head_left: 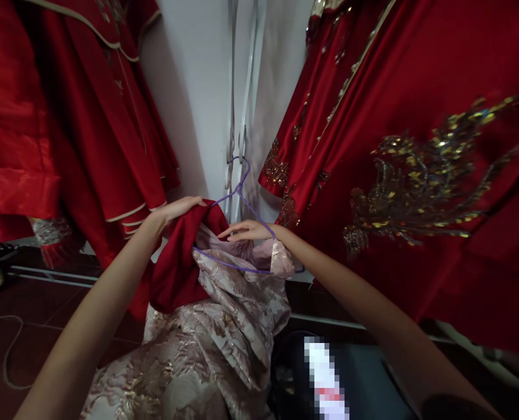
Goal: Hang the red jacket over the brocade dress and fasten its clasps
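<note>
A purple wire hanger [251, 205] hooks onto a white metal strip. A pale brocade garment [224, 326] with a raised gold-and-pink pattern hangs from its lower part, and its light pink lining shows at the top. Draped over the hanger's left side is a piece of plain red cloth [176, 271]. My left hand [183, 207] is closed on the upper edge of that red cloth, with its fingertips partly hidden. On the other side, my right hand [248, 230] stretches leftward above the pink lining, fingers extended and slightly apart, its wrist beside the hanger's right arm.
Red garments [105, 116] with cream trim hang at the left. To the right hangs a red gown [417, 87] with gold sequin embroidery. White metal strips [232, 87] run down the wall. Below are a dark floor, a pale cable [7, 356] and a dark grey object [373, 379].
</note>
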